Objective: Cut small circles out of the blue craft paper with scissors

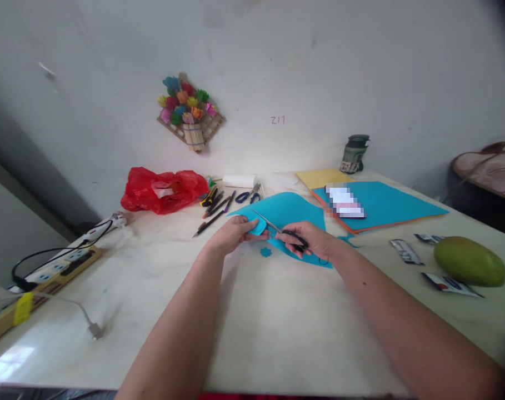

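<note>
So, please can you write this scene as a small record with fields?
left hand: holds rounded blue piece
right hand: holds scissors
middle: large blue sheet, small blue cut-out
left side: power strip, red plastic bag
right side: coloured sheets, green fruit
wall: colourful flower decoration

The large bright blue sheet (296, 206) looks like smooth, matt paper; the crumpled red bag (164, 191) is glossy, thin plastic; the pale, faintly veined desk (273, 322) has a smooth, lightly shiny surface.
</note>
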